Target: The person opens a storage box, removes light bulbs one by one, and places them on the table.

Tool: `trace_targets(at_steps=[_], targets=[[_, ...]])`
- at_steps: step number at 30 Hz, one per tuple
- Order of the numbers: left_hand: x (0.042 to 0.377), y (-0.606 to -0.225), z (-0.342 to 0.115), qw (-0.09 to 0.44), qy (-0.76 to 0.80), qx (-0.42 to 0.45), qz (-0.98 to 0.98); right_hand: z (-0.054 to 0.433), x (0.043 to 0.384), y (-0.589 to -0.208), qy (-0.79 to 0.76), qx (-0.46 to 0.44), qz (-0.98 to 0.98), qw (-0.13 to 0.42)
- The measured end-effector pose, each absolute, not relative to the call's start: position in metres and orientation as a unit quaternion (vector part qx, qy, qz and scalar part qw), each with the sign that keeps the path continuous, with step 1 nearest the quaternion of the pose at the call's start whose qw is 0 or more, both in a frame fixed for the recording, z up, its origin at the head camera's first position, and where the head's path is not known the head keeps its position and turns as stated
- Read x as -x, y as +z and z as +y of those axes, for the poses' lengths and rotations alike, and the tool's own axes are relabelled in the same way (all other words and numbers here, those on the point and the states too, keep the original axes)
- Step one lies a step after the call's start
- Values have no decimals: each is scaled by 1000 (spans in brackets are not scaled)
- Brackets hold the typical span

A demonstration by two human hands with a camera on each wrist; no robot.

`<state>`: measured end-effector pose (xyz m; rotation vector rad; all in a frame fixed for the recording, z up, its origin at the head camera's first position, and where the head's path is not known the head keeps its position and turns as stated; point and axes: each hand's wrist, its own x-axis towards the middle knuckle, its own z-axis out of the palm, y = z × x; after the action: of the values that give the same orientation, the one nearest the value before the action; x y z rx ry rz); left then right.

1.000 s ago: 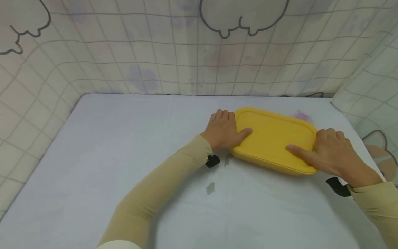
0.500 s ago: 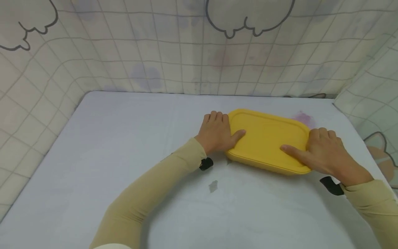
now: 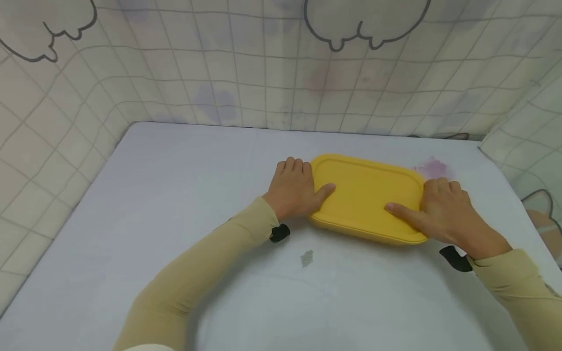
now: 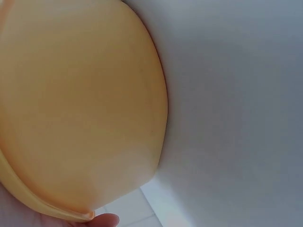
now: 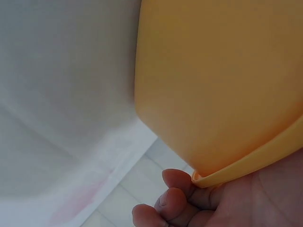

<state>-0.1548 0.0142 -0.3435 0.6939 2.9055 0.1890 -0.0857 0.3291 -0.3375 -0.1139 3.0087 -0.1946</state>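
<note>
A yellow plastic box with a lid (image 3: 366, 197) lies slightly askew on the white table, right of the middle in the head view. My left hand (image 3: 293, 191) grips its left end, thumb on top of the lid. At the right end my right hand (image 3: 443, 209) holds the lid's rim, its thumb also on top. In the left wrist view the box's side wall (image 4: 90, 104) comes down close to the table, with one fingertip at the rim. Several curled fingertips show under the rim beside the wall (image 5: 213, 75) in the right wrist view. The box's inside is hidden.
The white table (image 3: 184, 165) bears a small grey patch (image 3: 307, 258) in front of the box and a pink stain (image 3: 433, 168) behind it. A grid-patterned cloth (image 3: 246, 63) hangs along the back and both sides.
Both hands have moved the yellow box to the left across the table, keeping their hold on its ends. The head view has shifted a little, so the background sits further right.
</note>
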Motion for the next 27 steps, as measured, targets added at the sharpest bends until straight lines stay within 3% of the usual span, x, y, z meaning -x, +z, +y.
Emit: trace_targets(at_steps=[27], targets=[[135,-347,-56,49,72,-188,978,265,96,-336,-63,78,993,67]])
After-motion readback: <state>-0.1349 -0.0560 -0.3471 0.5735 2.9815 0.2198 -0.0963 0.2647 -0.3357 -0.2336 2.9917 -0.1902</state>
